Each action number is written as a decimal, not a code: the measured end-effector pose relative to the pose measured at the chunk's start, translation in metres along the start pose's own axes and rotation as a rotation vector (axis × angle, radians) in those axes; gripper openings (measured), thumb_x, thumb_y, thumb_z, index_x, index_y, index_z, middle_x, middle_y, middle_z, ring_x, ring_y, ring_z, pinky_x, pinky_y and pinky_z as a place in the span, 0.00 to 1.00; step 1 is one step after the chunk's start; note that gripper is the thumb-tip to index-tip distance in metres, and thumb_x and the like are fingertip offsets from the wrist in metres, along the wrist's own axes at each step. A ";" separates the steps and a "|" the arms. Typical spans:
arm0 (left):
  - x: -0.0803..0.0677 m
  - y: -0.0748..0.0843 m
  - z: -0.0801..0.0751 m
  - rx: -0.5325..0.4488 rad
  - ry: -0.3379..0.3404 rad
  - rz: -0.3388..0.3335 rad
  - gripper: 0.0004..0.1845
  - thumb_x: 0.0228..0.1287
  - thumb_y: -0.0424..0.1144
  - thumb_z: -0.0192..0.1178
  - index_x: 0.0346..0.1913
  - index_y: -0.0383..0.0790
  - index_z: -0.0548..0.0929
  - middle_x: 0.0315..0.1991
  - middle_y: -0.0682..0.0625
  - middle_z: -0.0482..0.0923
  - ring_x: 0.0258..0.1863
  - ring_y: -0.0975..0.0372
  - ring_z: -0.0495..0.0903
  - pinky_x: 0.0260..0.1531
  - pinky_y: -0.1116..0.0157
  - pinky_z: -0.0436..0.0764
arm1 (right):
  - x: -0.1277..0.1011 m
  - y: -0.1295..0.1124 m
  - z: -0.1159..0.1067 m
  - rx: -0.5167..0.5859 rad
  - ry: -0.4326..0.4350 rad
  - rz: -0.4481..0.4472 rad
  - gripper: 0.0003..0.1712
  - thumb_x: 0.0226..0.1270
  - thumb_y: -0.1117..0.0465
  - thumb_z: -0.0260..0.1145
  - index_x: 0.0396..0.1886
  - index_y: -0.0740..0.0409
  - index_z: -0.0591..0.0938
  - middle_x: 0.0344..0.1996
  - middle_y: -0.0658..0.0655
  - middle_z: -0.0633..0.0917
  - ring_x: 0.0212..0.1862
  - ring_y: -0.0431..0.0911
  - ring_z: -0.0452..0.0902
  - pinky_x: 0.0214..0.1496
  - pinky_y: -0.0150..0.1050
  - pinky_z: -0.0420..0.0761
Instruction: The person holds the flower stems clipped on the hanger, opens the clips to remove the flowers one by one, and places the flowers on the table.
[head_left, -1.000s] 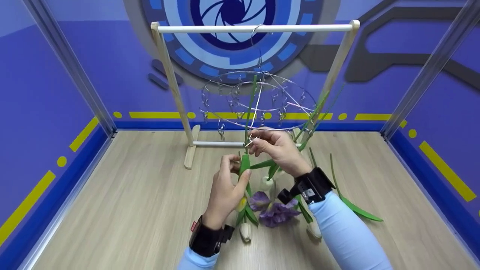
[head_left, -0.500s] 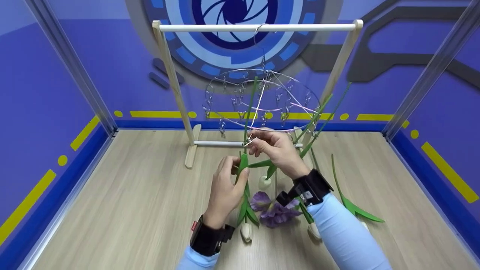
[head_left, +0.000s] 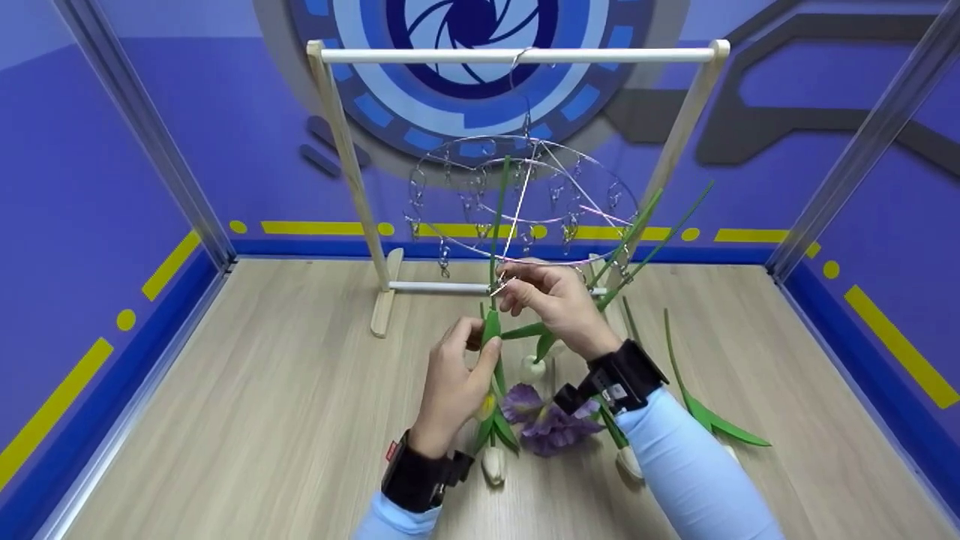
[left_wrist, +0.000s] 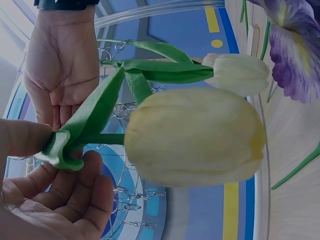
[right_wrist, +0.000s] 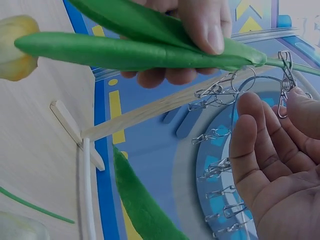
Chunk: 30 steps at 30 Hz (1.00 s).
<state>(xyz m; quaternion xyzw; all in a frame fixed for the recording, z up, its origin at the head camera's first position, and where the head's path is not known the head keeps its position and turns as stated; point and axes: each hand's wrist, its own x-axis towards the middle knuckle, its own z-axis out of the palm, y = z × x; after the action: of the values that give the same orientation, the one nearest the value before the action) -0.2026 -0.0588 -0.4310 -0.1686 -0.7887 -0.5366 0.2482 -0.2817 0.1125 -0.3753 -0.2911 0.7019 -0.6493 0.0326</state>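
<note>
Both hands grasping: a tulip in the left, its clip in the right

Nearest me, light-blue sleeves (head_left: 697,465) angle in from the bottom edge, a black strap around each wrist. A white flower (head_left: 493,465) and a purple flower (head_left: 551,427) show low against the table (head_left: 247,420).

Just past them I have the left hand (head_left: 456,382) reaching up, thumb pressed on a leaf of the held tulip (left_wrist: 195,140), fingers bent behind it. The stem points up; the pale yellow bloom hangs below my grip.

Higher and farther, my right hand (head_left: 559,304) slants in, thumb and forefinger pinching a metal clip (right_wrist: 286,82) at the stem. I can't tell whether its jaws bite.

Beyond, the round wire hanger (head_left: 520,210) hooks over the rack (head_left: 420,56), before the blue wall (head_left: 187,150).
</note>
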 end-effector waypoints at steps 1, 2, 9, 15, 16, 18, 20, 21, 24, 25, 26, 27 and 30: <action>0.000 0.000 0.000 -0.010 -0.005 -0.009 0.04 0.72 0.31 0.62 0.45 0.34 0.81 0.37 0.47 0.82 0.39 0.57 0.81 0.44 0.57 0.81 | 0.000 0.000 0.000 0.000 0.000 0.003 0.17 0.79 0.67 0.60 0.60 0.73 0.80 0.36 0.57 0.87 0.37 0.44 0.85 0.42 0.36 0.84; 0.000 0.000 0.000 -0.021 -0.010 -0.018 0.04 0.72 0.31 0.62 0.45 0.34 0.81 0.36 0.47 0.82 0.38 0.57 0.81 0.44 0.58 0.82 | 0.000 0.000 0.000 -0.002 -0.002 0.006 0.17 0.79 0.67 0.60 0.60 0.73 0.80 0.36 0.57 0.87 0.37 0.43 0.85 0.42 0.36 0.84; -0.001 0.000 0.000 -0.085 -0.034 -0.060 0.03 0.73 0.31 0.61 0.45 0.34 0.81 0.35 0.48 0.81 0.37 0.57 0.80 0.42 0.62 0.80 | 0.000 0.000 -0.002 -0.012 -0.006 0.015 0.18 0.79 0.66 0.60 0.61 0.75 0.79 0.38 0.58 0.87 0.37 0.43 0.85 0.42 0.35 0.84; -0.001 0.001 0.000 -0.111 -0.047 -0.070 0.04 0.73 0.31 0.61 0.45 0.33 0.81 0.35 0.47 0.81 0.36 0.58 0.80 0.42 0.63 0.79 | 0.000 0.002 -0.003 -0.027 -0.002 0.023 0.17 0.79 0.67 0.59 0.61 0.73 0.80 0.39 0.62 0.87 0.37 0.42 0.85 0.42 0.35 0.84; -0.001 0.001 0.000 -0.114 -0.049 -0.070 0.04 0.73 0.31 0.61 0.45 0.33 0.81 0.35 0.47 0.81 0.36 0.58 0.80 0.42 0.63 0.79 | 0.000 0.003 -0.003 -0.030 -0.003 0.024 0.17 0.79 0.67 0.59 0.60 0.73 0.80 0.39 0.63 0.87 0.37 0.42 0.85 0.42 0.35 0.84; -0.001 0.002 0.000 -0.118 -0.053 -0.073 0.04 0.73 0.31 0.61 0.45 0.32 0.81 0.35 0.47 0.81 0.36 0.58 0.79 0.42 0.63 0.79 | 0.000 0.004 -0.004 -0.037 -0.004 0.021 0.17 0.80 0.66 0.59 0.60 0.74 0.80 0.40 0.66 0.87 0.37 0.42 0.85 0.42 0.35 0.84; -0.001 0.003 0.000 -0.119 -0.057 -0.073 0.04 0.73 0.31 0.61 0.45 0.32 0.81 0.35 0.47 0.81 0.36 0.58 0.79 0.41 0.64 0.79 | 0.000 0.005 -0.004 -0.040 -0.004 0.021 0.17 0.79 0.67 0.59 0.59 0.74 0.80 0.40 0.67 0.87 0.37 0.42 0.85 0.42 0.35 0.84; -0.001 0.003 0.000 -0.120 -0.060 -0.072 0.04 0.74 0.31 0.61 0.45 0.32 0.81 0.35 0.47 0.81 0.36 0.58 0.79 0.41 0.63 0.79 | 0.001 0.005 -0.005 -0.038 -0.003 0.021 0.16 0.79 0.67 0.59 0.59 0.74 0.80 0.40 0.67 0.87 0.37 0.42 0.85 0.42 0.35 0.85; -0.002 0.003 0.000 -0.120 -0.067 -0.073 0.04 0.74 0.31 0.61 0.45 0.32 0.81 0.35 0.47 0.81 0.36 0.58 0.79 0.41 0.64 0.78 | 0.001 0.005 -0.005 -0.031 0.000 0.024 0.16 0.79 0.67 0.60 0.58 0.75 0.80 0.39 0.64 0.87 0.37 0.42 0.86 0.42 0.35 0.85; -0.002 0.003 0.000 -0.120 -0.069 -0.074 0.04 0.74 0.31 0.61 0.45 0.32 0.81 0.35 0.47 0.81 0.36 0.58 0.79 0.40 0.64 0.78 | 0.001 0.005 -0.006 -0.028 0.001 0.027 0.16 0.79 0.68 0.60 0.58 0.75 0.80 0.39 0.64 0.87 0.37 0.42 0.86 0.42 0.35 0.85; -0.002 0.003 0.000 -0.120 -0.070 -0.075 0.04 0.74 0.31 0.61 0.44 0.32 0.81 0.35 0.47 0.81 0.36 0.58 0.79 0.40 0.65 0.78 | 0.001 0.005 -0.006 -0.026 0.000 0.028 0.16 0.79 0.68 0.60 0.57 0.75 0.80 0.38 0.63 0.87 0.37 0.42 0.86 0.42 0.35 0.85; -0.002 0.003 0.000 -0.121 -0.072 -0.076 0.04 0.74 0.31 0.61 0.44 0.32 0.81 0.35 0.47 0.81 0.35 0.58 0.78 0.40 0.65 0.78 | 0.001 0.005 -0.006 -0.023 0.000 0.030 0.16 0.79 0.67 0.60 0.57 0.75 0.80 0.38 0.62 0.87 0.37 0.42 0.86 0.42 0.35 0.85; -0.002 0.003 0.000 -0.120 -0.079 -0.081 0.05 0.74 0.32 0.60 0.44 0.33 0.81 0.35 0.47 0.81 0.35 0.59 0.78 0.39 0.66 0.78 | 0.001 0.004 -0.007 -0.011 -0.002 0.031 0.15 0.78 0.68 0.60 0.56 0.76 0.80 0.37 0.60 0.87 0.37 0.42 0.86 0.42 0.35 0.85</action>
<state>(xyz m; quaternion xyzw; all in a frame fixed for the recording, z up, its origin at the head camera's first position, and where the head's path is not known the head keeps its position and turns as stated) -0.1992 -0.0577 -0.4293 -0.1722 -0.7705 -0.5854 0.1844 -0.2869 0.1182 -0.3781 -0.2808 0.7100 -0.6444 0.0418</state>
